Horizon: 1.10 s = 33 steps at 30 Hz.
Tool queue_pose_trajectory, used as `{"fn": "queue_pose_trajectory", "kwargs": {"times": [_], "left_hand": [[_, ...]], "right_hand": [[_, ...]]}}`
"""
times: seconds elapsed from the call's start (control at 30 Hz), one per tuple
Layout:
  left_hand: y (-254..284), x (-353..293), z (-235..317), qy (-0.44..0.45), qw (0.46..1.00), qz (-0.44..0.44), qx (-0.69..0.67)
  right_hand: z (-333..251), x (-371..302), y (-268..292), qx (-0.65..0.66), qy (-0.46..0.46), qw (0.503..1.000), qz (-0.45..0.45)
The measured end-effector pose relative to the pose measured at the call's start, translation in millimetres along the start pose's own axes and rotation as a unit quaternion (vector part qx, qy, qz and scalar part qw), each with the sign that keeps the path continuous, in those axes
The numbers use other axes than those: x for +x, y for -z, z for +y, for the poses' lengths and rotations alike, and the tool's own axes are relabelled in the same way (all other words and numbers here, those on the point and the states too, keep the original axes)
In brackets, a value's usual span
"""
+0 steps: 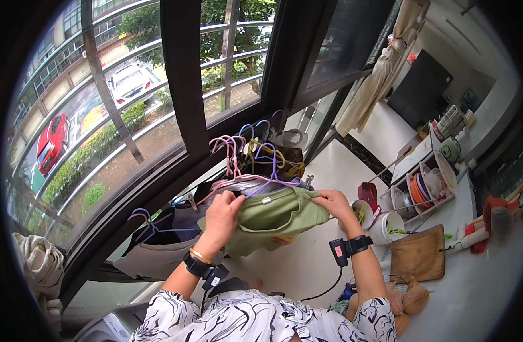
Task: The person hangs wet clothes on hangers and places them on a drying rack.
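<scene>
A light green shirt hangs in front of me with its neck opening facing up and a small white label at the collar. A purple hanger sits in its neck, its hook standing above the collar. My left hand pinches the shirt near its left shoulder, beside the hanger's arm. At the opposite shoulder, my right hand grips the cloth between thumb and fingers. Pink hangers bearing grey and dark clothes crowd just behind the green shirt.
Grey garments on a blue hanger hang at the left by the window frame. To the right stand a white bucket, a wooden board and a rack with bowls. A curtain is tied beside the doorway.
</scene>
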<state>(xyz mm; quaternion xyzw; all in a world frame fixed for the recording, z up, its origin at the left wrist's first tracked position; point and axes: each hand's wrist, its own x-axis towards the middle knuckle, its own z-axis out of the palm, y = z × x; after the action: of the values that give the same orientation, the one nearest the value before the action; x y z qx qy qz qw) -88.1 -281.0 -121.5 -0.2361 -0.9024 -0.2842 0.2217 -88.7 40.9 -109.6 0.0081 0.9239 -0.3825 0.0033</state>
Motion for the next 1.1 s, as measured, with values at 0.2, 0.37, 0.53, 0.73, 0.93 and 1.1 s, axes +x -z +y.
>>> {"fn": "queue_pose_trajectory", "kwargs": {"times": [0.2, 0.37, 0.53, 0.73, 0.93, 1.1], "left_hand": [[-12, -48, -22, 0.031, 0.994, -0.1, 0.043], [-7, -65, -24, 0.033, 0.985, -0.156, 0.068], [-13, -21, 23, -0.061, 0.987, -0.144, -0.026], [-46, 15, 68, -0.237, 0.94, -0.137, -0.206], [-79, 51, 181, -0.374, 0.785, -0.269, -0.414], [-108, 29, 249, -0.395, 0.641, -0.439, -0.49]], "right_hand": [[-1, -5, -29, -0.07, 0.002, 0.993, -0.095], [5, -17, -59, -0.072, 0.018, 0.994, -0.086], [26, -50, -18, -0.146, 0.072, 0.986, 0.029], [43, -119, 42, -0.112, -0.016, 0.979, 0.168], [-25, -363, 139, -0.233, -0.202, 0.876, 0.37], [-166, -526, 121, -0.296, -0.387, 0.695, 0.529]]}}
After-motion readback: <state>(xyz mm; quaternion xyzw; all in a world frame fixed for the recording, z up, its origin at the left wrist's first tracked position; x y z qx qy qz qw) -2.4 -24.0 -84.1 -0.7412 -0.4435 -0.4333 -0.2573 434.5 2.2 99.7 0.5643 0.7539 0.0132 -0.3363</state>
